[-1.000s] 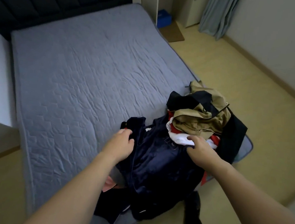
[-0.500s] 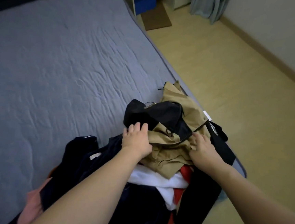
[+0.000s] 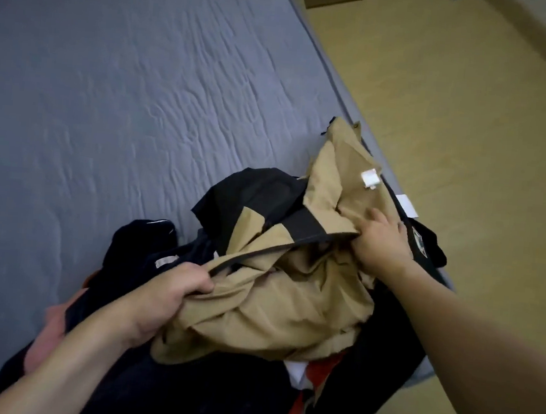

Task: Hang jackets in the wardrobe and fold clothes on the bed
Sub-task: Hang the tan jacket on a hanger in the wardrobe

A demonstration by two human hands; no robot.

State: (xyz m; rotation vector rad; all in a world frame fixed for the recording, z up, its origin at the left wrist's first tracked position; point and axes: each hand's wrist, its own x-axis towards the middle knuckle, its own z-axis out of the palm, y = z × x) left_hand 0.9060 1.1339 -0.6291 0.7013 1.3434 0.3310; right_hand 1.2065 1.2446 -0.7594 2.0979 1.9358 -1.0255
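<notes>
- My left hand (image 3: pixel 165 291) grips the tan-and-black fabric jacket (image 3: pixel 277 293); my right hand (image 3: pixel 379 242) clutches its collar at two o'clock.
- It lies atop the dark clothes pile (image 3: pixel 189 394) at the grey quilted bed (image 3: pixel 109 100)'s corner.
- I'm picking it out; next, lift it free.

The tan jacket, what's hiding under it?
Under the tan and black jacket show dark navy clothes, something white and red. The rest is covered.

Dim, soft, slightly blurred wide-angle view.
</notes>
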